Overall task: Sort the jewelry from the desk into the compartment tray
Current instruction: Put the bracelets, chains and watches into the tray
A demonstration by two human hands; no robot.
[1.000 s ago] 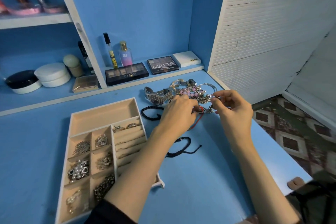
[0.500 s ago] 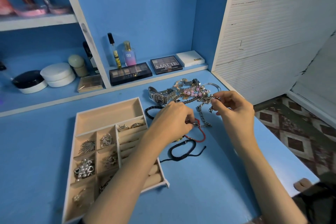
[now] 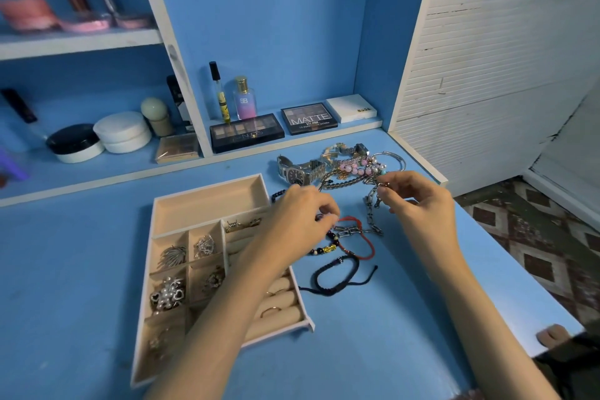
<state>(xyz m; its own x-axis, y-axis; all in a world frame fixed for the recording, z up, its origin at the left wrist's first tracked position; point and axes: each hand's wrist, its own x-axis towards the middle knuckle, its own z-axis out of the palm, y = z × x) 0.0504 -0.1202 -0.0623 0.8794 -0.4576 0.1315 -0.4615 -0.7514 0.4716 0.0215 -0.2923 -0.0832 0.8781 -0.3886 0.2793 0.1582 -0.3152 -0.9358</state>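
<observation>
- Step in hand, as judged: teasing one piece free of the unsorted heap at the back right of the desk (image 3: 357,354). Sorting looks partly done.
- Right hand (image 3: 418,204): thumb and forefinger pinched on the upper end of the silver chain (image 3: 373,219), raised just in front of the heap.
- Left hand (image 3: 298,221): fingers curled, tips pinched where the chain's flat-linked lower end arrives. Dark bead also visible between the fingertips, so exact hold partly unsure.
- Chain strung between both hands, its low part lying on the desk across the red cord bracelet (image 3: 362,245) and just beside the beaded bracelet (image 3: 324,249) with the gold charm.
- Compartment tray (image 3: 207,208) left of the heap, partly under the left forearm. Small cells filled with brooch-like pieces, a few rings in the ring rolls, long top cell bare.
- Yet on the desk: wristwatch (image 3: 298,172), pink bead bracelet (image 3: 360,169), bangle (image 3: 394,159), black braided bracelet (image 3: 337,276) near the tray's right edge.
- Next move calls for: lifting the chain clear without dragging the red cord or beads along, then carrying it left. Long top cell the likely home, being the only one long enough.
- Risk: links snagging on the heap.
</observation>
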